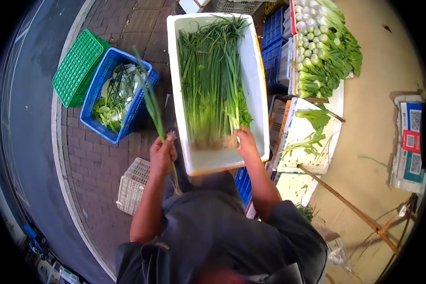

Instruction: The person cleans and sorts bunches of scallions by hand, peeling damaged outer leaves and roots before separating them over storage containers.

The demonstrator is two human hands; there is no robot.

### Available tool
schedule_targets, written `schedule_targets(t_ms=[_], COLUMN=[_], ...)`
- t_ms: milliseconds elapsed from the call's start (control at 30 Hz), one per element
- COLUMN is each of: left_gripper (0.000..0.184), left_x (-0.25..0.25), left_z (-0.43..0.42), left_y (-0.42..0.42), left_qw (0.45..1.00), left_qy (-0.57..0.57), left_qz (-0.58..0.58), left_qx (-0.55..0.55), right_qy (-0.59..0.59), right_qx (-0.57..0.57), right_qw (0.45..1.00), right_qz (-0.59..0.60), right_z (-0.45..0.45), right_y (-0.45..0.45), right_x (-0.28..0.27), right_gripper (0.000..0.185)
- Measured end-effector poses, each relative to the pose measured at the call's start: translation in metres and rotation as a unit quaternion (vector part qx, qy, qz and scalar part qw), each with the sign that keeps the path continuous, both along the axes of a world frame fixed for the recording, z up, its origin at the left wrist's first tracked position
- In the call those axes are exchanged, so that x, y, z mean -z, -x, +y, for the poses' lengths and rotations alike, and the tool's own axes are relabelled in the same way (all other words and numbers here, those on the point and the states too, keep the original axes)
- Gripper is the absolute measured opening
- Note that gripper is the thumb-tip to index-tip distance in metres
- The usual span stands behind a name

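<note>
My left hand point(163, 152) is closed around a green onion point(152, 106), which stands upright left of the foam box, its root end hanging below my fist. A white foam box point(253, 57) in front of me holds long green onions point(206, 75) laid lengthwise, their blurred root ends toward me. My right hand point(246, 142) is over the box's near right corner, its fingers bent at the root ends of some pale green stalks point(233, 118). Leafy greens point(244, 111) lie along the right wall beside them.
On the left stand a blue crate point(92, 102) of leafy scraps, a green crate point(78, 71) and a white basket point(132, 187). Bok choy point(317, 54) is stacked at the right, near a foam lid point(293, 161) with loose leaves. A wooden pole point(343, 201) slants beside it.
</note>
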State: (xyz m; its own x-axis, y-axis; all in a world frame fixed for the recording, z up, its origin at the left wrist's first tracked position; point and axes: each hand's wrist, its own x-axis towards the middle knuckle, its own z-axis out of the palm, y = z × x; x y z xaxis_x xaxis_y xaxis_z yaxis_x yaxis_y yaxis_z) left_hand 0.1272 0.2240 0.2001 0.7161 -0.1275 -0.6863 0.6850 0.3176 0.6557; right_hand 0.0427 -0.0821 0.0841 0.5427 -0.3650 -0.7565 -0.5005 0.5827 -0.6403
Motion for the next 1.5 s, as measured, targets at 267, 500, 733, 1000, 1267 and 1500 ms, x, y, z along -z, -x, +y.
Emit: schedule_targets(t_ms=[267, 500, 733, 1000, 1267, 1500], left_gripper=[0.012, 0.022, 0.028, 0.019, 0.021, 0.028], left_x=[0.003, 0.002, 0.045, 0.019, 0.015, -0.006], left_z=[-0.05, -0.066, -0.062, -0.026, 0.014, 0.073], left_y=[0.002, -0.006, -0.01, -0.03, -0.05, -0.082], left_qw=[0.995, 0.992, 0.987, 0.973, 0.987, 0.975], left_qy=[0.04, 0.017, 0.043, 0.197, 0.142, 0.206], left_qz=[0.003, 0.019, 0.044, 0.086, 0.064, -0.053], left_qx=[0.088, 0.124, 0.148, 0.088, 0.049, -0.057], right_qy=[0.123, 0.217, 0.403, -0.104, -0.041, 0.059], right_qx=[-0.042, -0.105, -0.313, -0.125, -0.299, -0.439], right_qw=[0.992, 0.969, 0.854, 0.981, 0.952, 0.895], right_qz=[-0.009, -0.046, -0.103, -0.104, -0.057, -0.06], right_z=[0.03, 0.098, 0.152, 0.159, 0.181, 0.156], right_y=[0.059, 0.045, 0.058, 0.031, 0.016, 0.021], right_x=[-0.046, -0.133, -0.139, -0.14, -0.112, -0.108], right_gripper=[0.015, 0.013, 0.021, 0.032, 0.033, 0.023])
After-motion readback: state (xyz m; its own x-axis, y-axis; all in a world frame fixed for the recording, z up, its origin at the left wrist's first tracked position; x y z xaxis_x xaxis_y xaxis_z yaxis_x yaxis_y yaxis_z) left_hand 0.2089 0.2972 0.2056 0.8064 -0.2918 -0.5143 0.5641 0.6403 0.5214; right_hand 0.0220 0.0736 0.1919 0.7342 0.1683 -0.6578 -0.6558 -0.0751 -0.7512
